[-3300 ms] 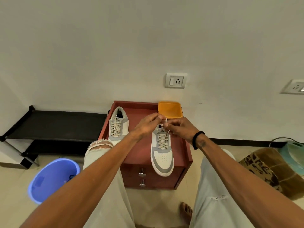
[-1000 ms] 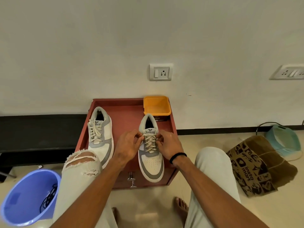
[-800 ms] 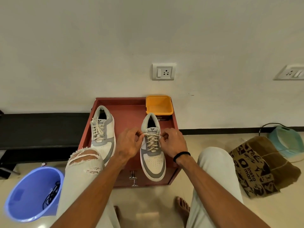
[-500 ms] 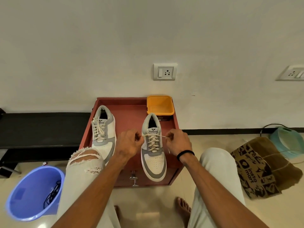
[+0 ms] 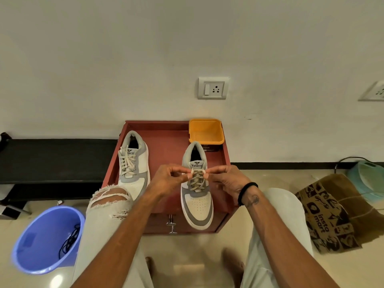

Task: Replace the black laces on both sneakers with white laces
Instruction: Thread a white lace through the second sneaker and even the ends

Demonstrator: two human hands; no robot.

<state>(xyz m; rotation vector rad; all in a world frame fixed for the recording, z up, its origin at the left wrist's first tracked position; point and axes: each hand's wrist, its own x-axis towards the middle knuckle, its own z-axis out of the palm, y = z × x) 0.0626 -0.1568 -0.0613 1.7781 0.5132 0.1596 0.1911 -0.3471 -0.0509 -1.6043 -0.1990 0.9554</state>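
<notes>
Black laces (image 5: 69, 241): one tangle, lying in the blue bin (image 5: 31, 258) on the floor.
Sneakers: two, both on the red cabinet (image 5: 166, 142); left sneaker (image 5: 133, 163) is fully laced white.
Left hand (image 5: 166, 179): pinches one white lace end.
Right sneaker (image 5: 197, 188): knot is being made at its tongue.
Right hand (image 5: 226, 179): pinches the other end.
Advice: pull both ends evenly, keep the knot centred.

The sneakers (image 5: 196, 196) looked like smooth matt leather with perforated toes and woven cloth laces (image 5: 196, 180). The cabinet (image 5: 166, 140) showed matt red-painted wood with shiny metal knobs (image 5: 171, 224). The bucket (image 5: 42, 239) and yellow tub (image 5: 206, 130) were glossy plastic; the trousers (image 5: 108, 217) frayed cloth.
</notes>
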